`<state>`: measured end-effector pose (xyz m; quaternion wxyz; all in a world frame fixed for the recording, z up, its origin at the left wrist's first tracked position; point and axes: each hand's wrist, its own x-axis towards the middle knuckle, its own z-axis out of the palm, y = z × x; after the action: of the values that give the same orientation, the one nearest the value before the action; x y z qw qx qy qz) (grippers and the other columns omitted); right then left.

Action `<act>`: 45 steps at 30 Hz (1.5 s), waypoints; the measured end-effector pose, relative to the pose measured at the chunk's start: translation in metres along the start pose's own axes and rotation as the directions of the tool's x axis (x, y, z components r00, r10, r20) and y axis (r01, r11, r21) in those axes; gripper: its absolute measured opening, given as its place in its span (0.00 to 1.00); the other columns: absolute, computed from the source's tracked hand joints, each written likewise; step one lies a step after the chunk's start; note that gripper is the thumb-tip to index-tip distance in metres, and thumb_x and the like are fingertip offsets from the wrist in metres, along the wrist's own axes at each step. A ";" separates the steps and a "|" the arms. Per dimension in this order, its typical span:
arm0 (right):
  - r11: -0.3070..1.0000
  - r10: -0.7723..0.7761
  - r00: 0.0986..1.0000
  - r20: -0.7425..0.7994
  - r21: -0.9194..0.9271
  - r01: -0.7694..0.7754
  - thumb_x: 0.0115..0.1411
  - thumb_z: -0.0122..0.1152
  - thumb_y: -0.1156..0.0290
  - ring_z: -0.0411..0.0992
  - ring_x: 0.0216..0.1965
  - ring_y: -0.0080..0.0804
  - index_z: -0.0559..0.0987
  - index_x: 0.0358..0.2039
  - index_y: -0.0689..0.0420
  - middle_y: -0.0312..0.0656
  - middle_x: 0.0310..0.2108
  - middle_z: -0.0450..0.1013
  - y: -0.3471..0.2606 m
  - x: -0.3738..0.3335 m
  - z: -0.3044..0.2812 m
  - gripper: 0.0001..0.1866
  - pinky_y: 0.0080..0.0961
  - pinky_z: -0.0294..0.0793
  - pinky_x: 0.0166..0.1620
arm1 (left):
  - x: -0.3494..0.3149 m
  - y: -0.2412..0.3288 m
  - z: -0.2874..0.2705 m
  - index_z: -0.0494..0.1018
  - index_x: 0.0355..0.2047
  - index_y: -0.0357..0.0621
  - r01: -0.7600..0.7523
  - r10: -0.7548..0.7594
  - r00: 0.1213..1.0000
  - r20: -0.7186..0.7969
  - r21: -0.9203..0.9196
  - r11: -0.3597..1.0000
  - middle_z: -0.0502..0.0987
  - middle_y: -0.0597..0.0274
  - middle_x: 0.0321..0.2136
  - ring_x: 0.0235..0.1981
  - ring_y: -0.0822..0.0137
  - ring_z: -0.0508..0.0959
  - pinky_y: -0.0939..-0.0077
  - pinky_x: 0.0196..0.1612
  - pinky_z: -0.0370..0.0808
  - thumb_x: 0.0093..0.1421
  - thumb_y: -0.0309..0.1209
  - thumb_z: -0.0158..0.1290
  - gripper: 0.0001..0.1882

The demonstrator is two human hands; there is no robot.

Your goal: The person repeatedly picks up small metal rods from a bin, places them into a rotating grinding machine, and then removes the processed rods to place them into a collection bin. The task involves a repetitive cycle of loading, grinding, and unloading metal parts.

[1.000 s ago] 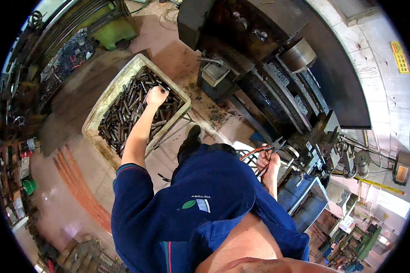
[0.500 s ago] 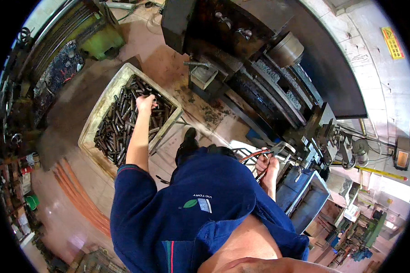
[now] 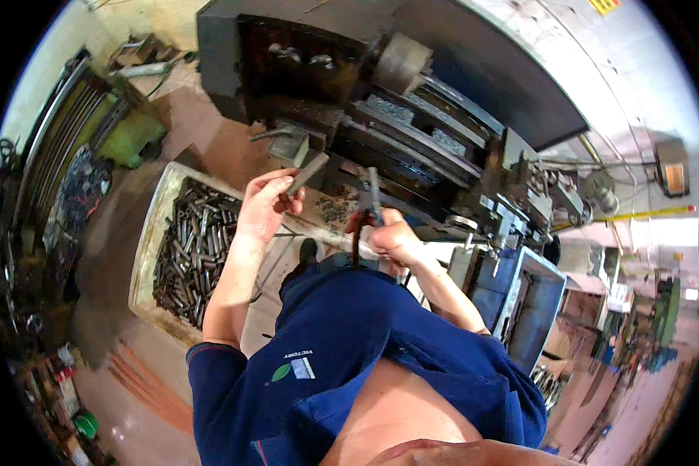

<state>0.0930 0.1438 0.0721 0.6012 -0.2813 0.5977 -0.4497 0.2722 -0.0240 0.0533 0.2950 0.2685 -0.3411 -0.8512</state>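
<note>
My left hand [image 3: 266,203] is raised beside the bin, its fingers pinching a short grey metal tube [image 3: 309,172] that points up and away. In front of my waist, my right hand [image 3: 397,239] is closed around a plier-like hand tool [image 3: 374,193] with a grey metal head and dark, reddish handles. The head points away from me, close to the tube but apart from it. Blur and my fingers hide the tool's exact kind. To the left stands a pale, dirty bin [image 3: 149,256] with many short metal tubes [image 3: 194,256] lying jumbled in it.
A large dark lathe [image 3: 435,132] with metal chips on its bed stands ahead and to the right. A blue tray [image 3: 547,287] sits at its near right end. A green machine [image 3: 128,132] is at far left. Long reddish bars [image 3: 144,380] lie on the floor.
My left hand has come up out of the bin with a tube and moved right. My right hand has moved left and forward with the tool. The whole view has shifted as well.
</note>
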 end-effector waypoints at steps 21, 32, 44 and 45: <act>0.968 -0.034 0.970 -0.242 -0.250 -0.028 0.36 0.51 0.69 0.65 0.31 0.29 0.68 0.34 0.65 0.42 0.27 0.67 0.014 -0.028 -0.020 0.21 0.23 0.64 0.36 | 0.051 -0.030 0.073 0.71 0.36 0.33 0.242 -0.413 0.868 0.277 0.489 0.838 0.71 0.62 0.16 0.10 0.79 0.64 0.89 0.12 0.61 0.58 0.33 0.46 0.13; 0.978 -0.089 0.896 -0.436 -0.208 -0.005 0.35 0.53 0.68 0.66 0.29 0.35 0.68 0.30 0.64 0.44 0.24 0.67 0.015 -0.023 -0.005 0.18 0.26 0.64 0.33 | 0.075 -0.034 0.071 0.70 0.37 0.33 0.325 -0.526 0.771 0.359 0.488 0.810 0.70 0.61 0.15 0.09 0.79 0.63 0.89 0.11 0.60 0.57 0.34 0.48 0.14; 0.996 0.078 0.831 -0.550 0.010 -0.087 0.38 0.53 0.71 0.67 0.28 0.31 0.68 0.26 0.61 0.40 0.22 0.67 0.018 -0.014 0.006 0.12 0.26 0.65 0.33 | 0.096 -0.051 0.064 0.70 0.36 0.35 0.383 -0.568 0.702 0.431 0.444 0.810 0.72 0.60 0.16 0.12 0.76 0.68 0.86 0.13 0.64 0.57 0.32 0.46 0.12; 0.998 0.051 0.825 -0.563 0.047 -0.029 0.38 0.52 0.72 0.64 0.26 0.26 0.68 0.26 0.60 0.36 0.21 0.65 0.009 -0.014 0.009 0.11 0.21 0.62 0.31 | 0.097 -0.049 0.069 0.70 0.36 0.34 0.395 -0.579 0.692 0.431 0.445 0.804 0.73 0.60 0.16 0.09 0.76 0.67 0.86 0.14 0.65 0.57 0.31 0.45 0.12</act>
<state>0.1056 0.1582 0.0720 0.4124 -0.1126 0.7459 -0.5108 0.1451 -0.0331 0.0353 -0.1022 0.1391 -0.4579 -0.8721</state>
